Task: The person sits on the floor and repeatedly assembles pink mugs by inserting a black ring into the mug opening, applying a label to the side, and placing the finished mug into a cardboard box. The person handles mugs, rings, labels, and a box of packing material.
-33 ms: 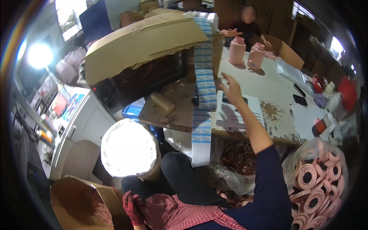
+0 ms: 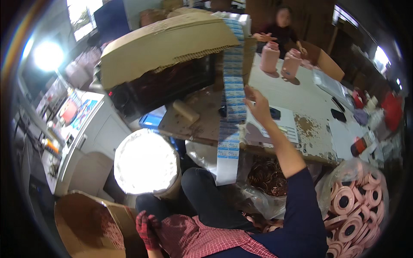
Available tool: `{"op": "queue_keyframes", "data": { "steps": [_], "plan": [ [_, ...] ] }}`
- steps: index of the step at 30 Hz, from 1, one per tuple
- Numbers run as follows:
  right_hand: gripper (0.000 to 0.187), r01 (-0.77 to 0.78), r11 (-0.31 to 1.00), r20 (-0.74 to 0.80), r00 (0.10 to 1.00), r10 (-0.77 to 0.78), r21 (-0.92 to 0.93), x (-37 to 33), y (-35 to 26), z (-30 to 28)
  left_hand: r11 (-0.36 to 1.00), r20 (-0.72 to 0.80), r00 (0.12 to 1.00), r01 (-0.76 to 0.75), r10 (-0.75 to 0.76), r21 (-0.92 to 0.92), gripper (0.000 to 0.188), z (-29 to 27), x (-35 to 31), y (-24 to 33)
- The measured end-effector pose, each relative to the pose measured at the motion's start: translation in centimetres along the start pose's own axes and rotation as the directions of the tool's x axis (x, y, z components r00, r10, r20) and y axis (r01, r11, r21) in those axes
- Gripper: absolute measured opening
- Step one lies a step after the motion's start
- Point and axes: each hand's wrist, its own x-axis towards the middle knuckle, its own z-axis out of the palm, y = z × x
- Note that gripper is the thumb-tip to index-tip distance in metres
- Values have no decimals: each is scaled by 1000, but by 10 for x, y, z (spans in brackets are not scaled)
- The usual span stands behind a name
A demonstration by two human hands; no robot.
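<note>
Since the earlier frame, the bare right hand (image 2: 258,107) has shifted left toward the strip of blue-and-white labels (image 2: 234,92), its fingers now more bent, and more of a dark flat object (image 2: 275,113) shows behind the wrist. Those fingers stand apart with a gap between them and hold nothing visible; whether the tips touch the strip's right edge cannot be told. Running from the far side, the strip passes right of a dark-fronted cabinet (image 2: 161,84) under a torn cardboard cover (image 2: 167,47), then hangs over the near edge of the worktable (image 2: 312,103), ending in a blank white length near the knees. Low on the left, the left hand (image 2: 147,230), in a red checked glove, lies beside the checked apron (image 2: 206,234) with its fingers bent; whether it holds anything cannot be told. Two pink bottles (image 2: 269,59) (image 2: 291,65) stand upright on the far part of the worktable, a co-worker's hand (image 2: 264,38) just beside the left one. Pink ring-shaped parts (image 2: 343,200) fill a clear bag at the near right.
</note>
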Motion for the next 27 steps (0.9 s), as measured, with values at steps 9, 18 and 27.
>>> {"op": "queue_keyframes", "data": {
  "steps": [9,18,27],
  "plan": [
    [30,206,939,531,782,-327,276,-159,-173,163,799,-676,598,95,431,593,53,-269,-46,-20],
    [41,291,936,786,618,-28,-196,-167,-158,214,-384,-992,-112,915,53,-124,107,-344,-393,-3],
    [48,482,817,841,540,6,-316,-163,-160,221,-436,-949,-270,883,-164,-175,116,-260,-506,-50]
  ]
}}
